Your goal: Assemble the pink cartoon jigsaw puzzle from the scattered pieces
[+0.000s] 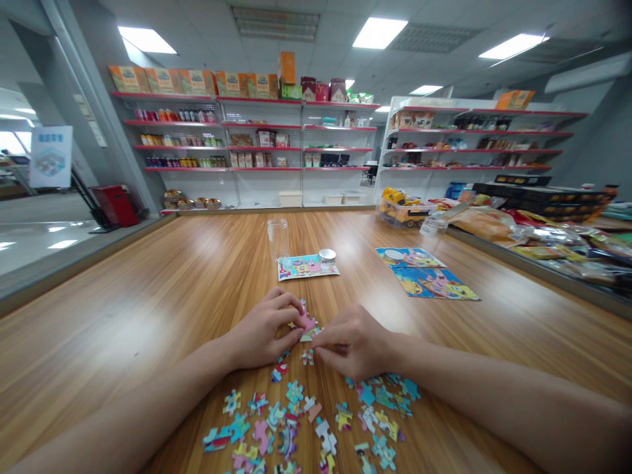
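A small joined patch of jigsaw puzzle (309, 324), pink and green, lies on the wooden table between my hands. My left hand (269, 326) rests on its left side, fingers bent and the tips touching the patch. At its lower right edge, my right hand (351, 342) has thumb and fingers drawn together in a pinch; whether a piece sits in it is hidden. One loose puzzle piece (307, 357) lies just below the patch. Many more loose puzzle pieces (286, 438), blue, pink and yellow, are scattered nearer to me, some partly under my right wrist.
Beyond my hands are a clear jar (278, 238), a picture card (301, 268) and a white lid (326, 255). To the right lie blue picture sheets (439, 284), another lid (394, 255) and a tipped jar (434, 226). A plastic box with toy trucks (402, 209) stands behind.
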Tool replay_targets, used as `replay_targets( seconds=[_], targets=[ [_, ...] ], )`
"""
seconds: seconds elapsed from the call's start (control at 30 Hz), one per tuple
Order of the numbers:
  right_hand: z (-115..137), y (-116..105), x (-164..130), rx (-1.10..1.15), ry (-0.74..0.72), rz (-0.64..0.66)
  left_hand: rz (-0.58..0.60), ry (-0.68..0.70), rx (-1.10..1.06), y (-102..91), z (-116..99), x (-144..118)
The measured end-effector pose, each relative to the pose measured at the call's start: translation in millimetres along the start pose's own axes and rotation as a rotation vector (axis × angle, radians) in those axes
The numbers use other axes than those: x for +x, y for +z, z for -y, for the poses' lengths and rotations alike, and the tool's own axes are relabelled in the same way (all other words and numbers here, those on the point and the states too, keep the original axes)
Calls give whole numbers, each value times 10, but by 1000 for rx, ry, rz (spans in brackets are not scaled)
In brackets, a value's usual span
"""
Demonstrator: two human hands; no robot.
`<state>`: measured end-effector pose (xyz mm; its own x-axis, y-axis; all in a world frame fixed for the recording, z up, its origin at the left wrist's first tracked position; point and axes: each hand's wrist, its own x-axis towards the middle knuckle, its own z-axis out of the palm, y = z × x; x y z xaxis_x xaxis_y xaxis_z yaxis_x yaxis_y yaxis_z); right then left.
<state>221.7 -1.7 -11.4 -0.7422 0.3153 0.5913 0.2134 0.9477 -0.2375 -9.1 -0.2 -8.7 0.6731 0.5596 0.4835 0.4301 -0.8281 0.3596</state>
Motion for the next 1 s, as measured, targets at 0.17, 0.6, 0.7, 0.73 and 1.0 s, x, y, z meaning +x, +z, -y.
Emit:
replay_targets(
  seconds=[0.17,0.6,0.7,0.73,1.0],
  targets=[
    [3,7,2,34,-12,20,6,0,2,6,3,1],
    [15,-2,18,123,-23,32,-98,-112,149,13,33,-17],
    [17,-6,24,135,-26,37,-104,-135,154,24,55,-9],
    [16,-8,26,138,-29,37,-105,-138,150,25,59,-6],
    [0,1,5,156,-18,57,-94,-125,158,8,29,-12]
  ],
)
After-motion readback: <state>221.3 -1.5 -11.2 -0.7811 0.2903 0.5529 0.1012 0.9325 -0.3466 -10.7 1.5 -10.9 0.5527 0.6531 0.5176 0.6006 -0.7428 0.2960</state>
